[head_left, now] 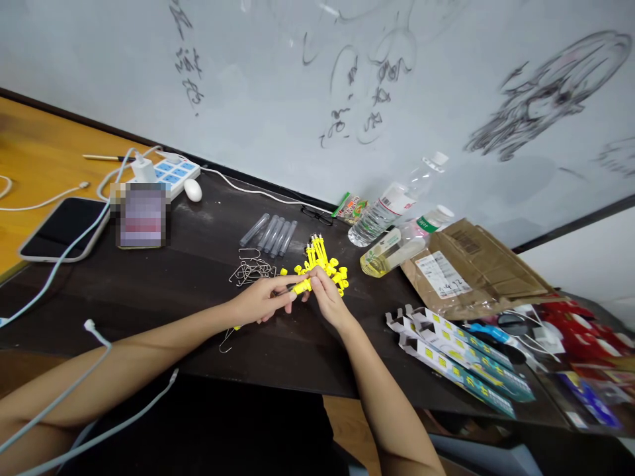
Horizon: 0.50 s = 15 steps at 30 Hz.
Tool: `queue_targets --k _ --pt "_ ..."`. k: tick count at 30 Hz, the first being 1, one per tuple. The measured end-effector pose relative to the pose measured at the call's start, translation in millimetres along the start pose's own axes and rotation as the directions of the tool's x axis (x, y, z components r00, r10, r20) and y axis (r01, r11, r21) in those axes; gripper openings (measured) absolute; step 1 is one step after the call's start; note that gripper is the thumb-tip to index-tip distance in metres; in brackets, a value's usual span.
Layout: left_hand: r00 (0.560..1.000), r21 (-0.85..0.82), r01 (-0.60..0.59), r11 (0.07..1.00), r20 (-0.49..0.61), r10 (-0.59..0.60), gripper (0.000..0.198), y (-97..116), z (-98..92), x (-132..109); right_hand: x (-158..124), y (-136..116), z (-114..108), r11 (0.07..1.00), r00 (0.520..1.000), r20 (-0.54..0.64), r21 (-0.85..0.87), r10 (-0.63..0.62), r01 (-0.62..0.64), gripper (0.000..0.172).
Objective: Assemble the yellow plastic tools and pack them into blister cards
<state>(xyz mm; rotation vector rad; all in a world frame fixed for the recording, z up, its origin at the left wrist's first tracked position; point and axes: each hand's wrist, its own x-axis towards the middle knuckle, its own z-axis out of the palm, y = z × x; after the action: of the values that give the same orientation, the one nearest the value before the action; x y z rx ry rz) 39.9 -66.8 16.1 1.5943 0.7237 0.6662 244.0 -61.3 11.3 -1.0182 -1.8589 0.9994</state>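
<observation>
Both hands meet above the dark table. My left hand (262, 301) is closed, its fingertips at one end of a small yellow plastic piece (301, 287). My right hand (325, 299) pinches the same piece from the other side, thumb on top. A bent wire hook (226, 341) with a bit of yellow sticks out below my left hand; whether that hand holds it is hidden. Just beyond my hands lies a pile of yellow plastic parts (342, 274), some with metal tips. Tangled metal hooks (252, 267) and several clear tubes (274, 235) lie to the left of the pile.
Two bottles, one of water (381, 211) and one of yellowish drink (397, 248), stand behind right. Near them are a brown parcel (461, 264) and long printed boxes (461, 363). A phone (64, 228), power strip (176, 175) and white cables are at left; a whiteboard (272, 119) stands behind.
</observation>
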Motion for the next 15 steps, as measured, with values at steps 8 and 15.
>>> queue_targets --k 8,15 --pt "0.999 -0.104 0.031 0.994 0.040 -0.027 0.056 -1.9 -0.7 0.9 0.9 -2.1 2.4 1.000 1.000 0.000 -0.012 -0.011 0.011 0.027" --pt "0.999 -0.176 0.002 0.984 -0.039 -0.009 0.055 0.1 -2.4 3.4 4.3 6.2 8.3 1.000 0.991 -0.131 0.024 0.011 -0.008 0.027"
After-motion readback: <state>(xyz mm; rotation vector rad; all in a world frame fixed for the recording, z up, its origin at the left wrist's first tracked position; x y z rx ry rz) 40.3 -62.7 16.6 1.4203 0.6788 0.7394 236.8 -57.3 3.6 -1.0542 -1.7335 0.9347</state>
